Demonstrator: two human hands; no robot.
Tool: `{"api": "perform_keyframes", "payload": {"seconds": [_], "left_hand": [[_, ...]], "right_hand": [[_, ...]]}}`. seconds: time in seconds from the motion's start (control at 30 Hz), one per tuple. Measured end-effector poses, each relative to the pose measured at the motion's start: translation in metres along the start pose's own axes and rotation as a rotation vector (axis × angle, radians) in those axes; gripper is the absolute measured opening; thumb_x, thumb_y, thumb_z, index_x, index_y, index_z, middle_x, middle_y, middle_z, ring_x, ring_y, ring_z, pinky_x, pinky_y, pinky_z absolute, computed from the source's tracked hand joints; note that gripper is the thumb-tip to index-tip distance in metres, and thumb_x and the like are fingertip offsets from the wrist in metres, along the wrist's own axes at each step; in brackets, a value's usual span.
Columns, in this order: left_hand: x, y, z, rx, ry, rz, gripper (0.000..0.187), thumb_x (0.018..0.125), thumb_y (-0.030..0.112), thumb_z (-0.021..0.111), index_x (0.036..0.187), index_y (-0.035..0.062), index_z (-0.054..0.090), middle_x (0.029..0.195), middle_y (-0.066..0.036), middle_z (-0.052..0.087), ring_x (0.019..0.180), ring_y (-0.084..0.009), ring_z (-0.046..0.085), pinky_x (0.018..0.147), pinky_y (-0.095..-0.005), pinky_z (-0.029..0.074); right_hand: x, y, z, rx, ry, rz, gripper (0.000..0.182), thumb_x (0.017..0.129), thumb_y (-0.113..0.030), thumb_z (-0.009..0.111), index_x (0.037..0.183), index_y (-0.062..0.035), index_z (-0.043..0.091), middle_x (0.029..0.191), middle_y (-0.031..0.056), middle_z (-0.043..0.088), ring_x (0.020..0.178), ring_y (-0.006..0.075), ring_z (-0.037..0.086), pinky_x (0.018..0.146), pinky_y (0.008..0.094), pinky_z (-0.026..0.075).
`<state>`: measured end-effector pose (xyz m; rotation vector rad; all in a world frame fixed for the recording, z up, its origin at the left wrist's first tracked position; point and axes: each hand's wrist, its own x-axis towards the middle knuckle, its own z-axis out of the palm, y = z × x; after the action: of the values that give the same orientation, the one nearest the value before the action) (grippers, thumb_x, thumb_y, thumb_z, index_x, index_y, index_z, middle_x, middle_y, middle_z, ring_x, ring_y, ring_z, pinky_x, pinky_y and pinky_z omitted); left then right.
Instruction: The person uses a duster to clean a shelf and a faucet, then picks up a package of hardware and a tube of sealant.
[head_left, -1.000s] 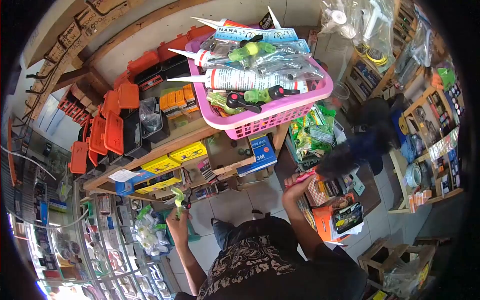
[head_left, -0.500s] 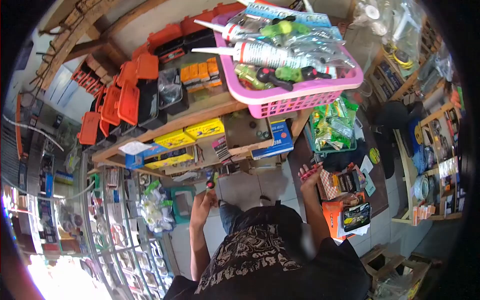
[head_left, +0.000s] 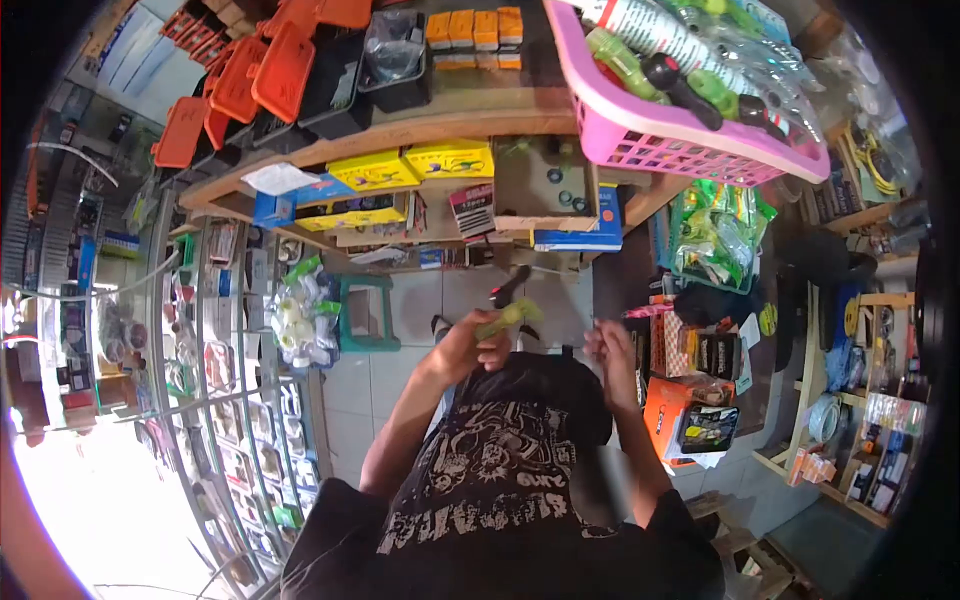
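Note:
My left hand (head_left: 465, 345) is closed around a translucent yellow-green tool with a black and red part (head_left: 513, 312), held in front of my torso. Just to its right, my right hand (head_left: 608, 348) is raised and slightly blurred, its fingers curled; whether anything is between them cannot be made out. Beyond it lies a pink item (head_left: 648, 311) on the dark counter. Similar green and black tools (head_left: 715, 95) lie with white tubes (head_left: 665, 35) in the pink basket (head_left: 700, 150) at the upper right.
A wooden shelf (head_left: 370, 150) holds yellow boxes (head_left: 450, 158), an open cardboard box (head_left: 545, 222) and orange-lidded bins (head_left: 283, 80). A green stool (head_left: 368, 312) stands beyond the left hand. Glass display shelves (head_left: 240, 400) line the left; an orange box (head_left: 662, 412) sits at the right.
My left hand has moved right and forward with the tool, toward the middle. My right hand has come away from the pink item. The view has shifted, with the basket now farther right.

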<state>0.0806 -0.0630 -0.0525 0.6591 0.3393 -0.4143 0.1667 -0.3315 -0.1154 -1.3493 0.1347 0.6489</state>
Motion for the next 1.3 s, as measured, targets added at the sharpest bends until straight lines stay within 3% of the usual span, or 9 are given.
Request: {"api": "perform_keyframes", "payload": {"seconds": [0.2, 0.37, 0.43, 0.57, 0.67, 0.9, 1.03, 1.17, 1.3], "left_hand": [[0.052, 0.018, -0.021, -0.018, -0.158, -0.252, 0.044, 0.095, 0.043, 0.036, 0.063, 0.0135, 0.038, 0.054, 0.001, 0.037, 0.046, -0.0107, 0.029, 0.045, -0.0266, 0.025], [0.068, 0.06, 0.001, 0.314, 0.086, -0.057, 0.038, 0.096, 0.042, 0.037, 0.083, 0.0095, 0.052, 0.061, 0.0, 0.049, 0.05, -0.0132, 0.044, 0.045, -0.0255, 0.029], [0.081, 0.071, -0.008, 0.404, 0.095, 0.204, 0.045, 0.096, 0.048, 0.041, 0.115, 0.0094, 0.052, 0.077, -0.003, 0.056, 0.063, -0.0121, 0.052, 0.054, -0.0235, 0.04], [0.139, 0.097, -0.034, 0.612, 0.054, 0.492, 0.045, 0.099, 0.038, 0.038, 0.131, 0.0067, 0.044, 0.1, -0.01, 0.061, 0.078, -0.019, 0.062, 0.071, -0.03, 0.049], [0.148, 0.127, 0.007, 0.678, 0.271, 0.249, 0.049, 0.098, 0.038, 0.039, 0.136, 0.009, 0.041, 0.114, -0.013, 0.059, 0.092, -0.0208, 0.064, 0.074, -0.034, 0.05], [0.185, 0.12, -0.039, 0.453, 0.264, 0.297, 0.059, 0.094, 0.051, 0.04, 0.146, 0.0252, 0.03, 0.145, -0.016, 0.035, 0.107, -0.0309, 0.059, 0.085, -0.0458, 0.048], [0.181, 0.128, -0.047, 0.498, 0.331, 0.285, 0.064, 0.093, 0.055, 0.04, 0.148, 0.0245, 0.027, 0.143, -0.02, 0.037, 0.112, -0.0322, 0.055, 0.086, -0.0484, 0.047], [0.172, 0.132, -0.035, 0.427, 0.375, 0.235, 0.067, 0.092, 0.057, 0.042, 0.146, 0.0187, 0.03, 0.137, -0.017, 0.043, 0.108, -0.0332, 0.056, 0.085, -0.0492, 0.047], [0.201, 0.122, -0.063, 0.401, 0.397, 0.314, 0.058, 0.087, 0.059, 0.049, 0.129, 0.0184, 0.048, 0.115, -0.009, 0.053, 0.095, -0.0266, 0.056, 0.073, -0.0489, 0.048]], "right_hand": [[0.034, -0.052, 0.069, -0.145, -0.385, 0.007, 0.031, 0.097, -0.028, 0.055, 0.111, -0.0008, 0.057, 0.086, 0.0043, 0.063, 0.066, 0.0104, 0.058, 0.058, 0.0251, 0.047], [0.071, -0.073, 0.097, 0.096, -0.199, 0.007, 0.027, 0.095, -0.027, 0.058, 0.109, -0.0033, 0.059, 0.086, 0.0034, 0.062, 0.061, 0.0092, 0.056, 0.053, 0.0229, 0.046], [0.097, -0.083, 0.105, 0.238, -0.028, 0.058, 0.025, 0.094, -0.027, 0.059, 0.107, -0.0057, 0.06, 0.086, 0.0033, 0.063, 0.059, 0.0087, 0.055, 0.05, 0.022, 0.044], [0.18, -0.094, 0.112, 0.442, -0.016, 0.043, 0.022, 0.095, -0.027, 0.057, 0.104, -0.0067, 0.057, 0.088, 0.0036, 0.062, 0.062, 0.0103, 0.056, 0.052, 0.0236, 0.047], [0.251, -0.101, 0.122, 0.414, -0.049, 0.014, 0.025, 0.097, -0.029, 0.054, 0.113, -0.0106, 0.052, 0.089, 0.0048, 0.059, 0.067, 0.0129, 0.057, 0.053, 0.0268, 0.049], [0.338, -0.112, 0.145, 0.389, -0.176, -0.066, 0.042, 0.088, -0.024, 0.067, 0.123, -0.0227, 0.044, 0.108, 0.0041, 0.055, 0.083, 0.0196, 0.059, 0.06, 0.0309, 0.054], [0.403, -0.084, 0.15, -0.09, -0.147, -0.281, 0.046, 0.092, -0.019, 0.06, 0.131, -0.0256, 0.037, 0.116, 0.0043, 0.052, 0.099, 0.0223, 0.058, 0.071, 0.0395, 0.055], [0.352, -0.097, 0.17, 0.125, 0.008, -0.114, 0.046, 0.092, -0.02, 0.059, 0.134, -0.0212, 0.041, 0.118, 0.0081, 0.056, 0.106, 0.0262, 0.057, 0.082, 0.0437, 0.052], [0.364, -0.079, 0.158, -0.337, 0.213, -0.479, 0.036, 0.09, -0.022, 0.057, 0.124, -0.0138, 0.048, 0.112, 0.0115, 0.059, 0.103, 0.0287, 0.058, 0.087, 0.0429, 0.049]]}}
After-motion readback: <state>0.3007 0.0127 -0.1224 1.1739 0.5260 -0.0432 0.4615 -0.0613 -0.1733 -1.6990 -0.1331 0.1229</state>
